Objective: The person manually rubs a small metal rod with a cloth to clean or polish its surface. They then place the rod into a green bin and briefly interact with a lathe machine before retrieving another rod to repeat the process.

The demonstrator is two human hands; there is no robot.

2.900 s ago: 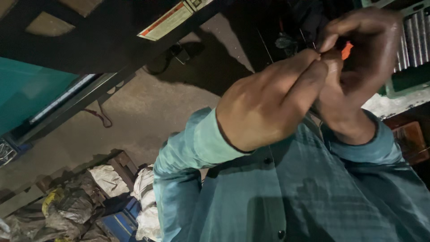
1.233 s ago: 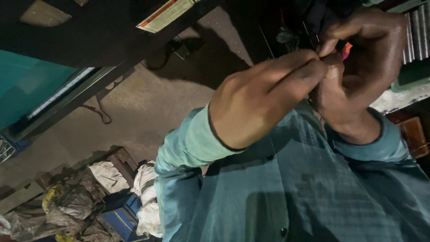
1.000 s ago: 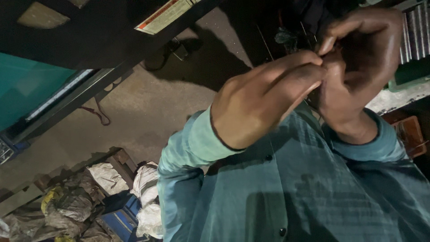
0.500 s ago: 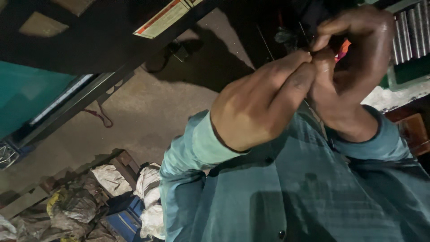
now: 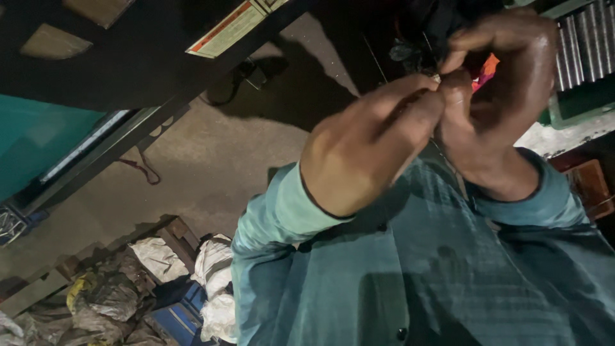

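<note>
Your left hand [image 5: 368, 147] and right hand [image 5: 496, 96] meet fingertip to fingertip, both grips clenched on a small bright orange piece [image 5: 485, 69], mostly hidden between them above your teal shirt [image 5: 410, 269].

Left hand [image 5: 365, 150] and right hand [image 5: 500, 96] pinched together on small orange piece [image 5: 487, 69], above teal shirt [image 5: 416, 269].

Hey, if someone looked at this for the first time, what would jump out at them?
Two hands pressed together at upper right: the left hand pinches fingertips against the right hand, with a small orange piece showing between the right hand's fingers. Below them, teal sleeves fill the lower right. At lower left, crumpled sacks lie on the concrete floor.
</note>
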